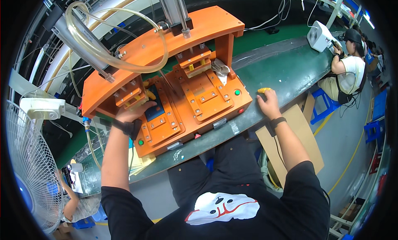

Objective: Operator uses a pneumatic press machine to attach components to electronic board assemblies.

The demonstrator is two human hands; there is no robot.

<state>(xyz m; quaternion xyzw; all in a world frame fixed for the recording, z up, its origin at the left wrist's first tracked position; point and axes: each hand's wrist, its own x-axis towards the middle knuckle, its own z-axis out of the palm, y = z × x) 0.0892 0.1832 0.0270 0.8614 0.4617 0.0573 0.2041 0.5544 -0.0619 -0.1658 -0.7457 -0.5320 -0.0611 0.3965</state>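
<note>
Left fingers (150, 95) are at a flat, dark blue rectangular panel (156, 110)

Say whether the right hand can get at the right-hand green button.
Likely yes: the right hand is just right of the green button on the orange press, with nothing visible between.

cool, bright light is filling most of the view, and a lamp (368, 21) is glaring white near the upper right rim. the green bench (286, 70) is catching a faint sheen, while shadow is pooling beneath its near edge. the fisheye is bowing the orange press (203, 26) and stretching the fan (37, 169); black is swallowing the corners. distant people (375, 52) are looking small and soft.
</note>
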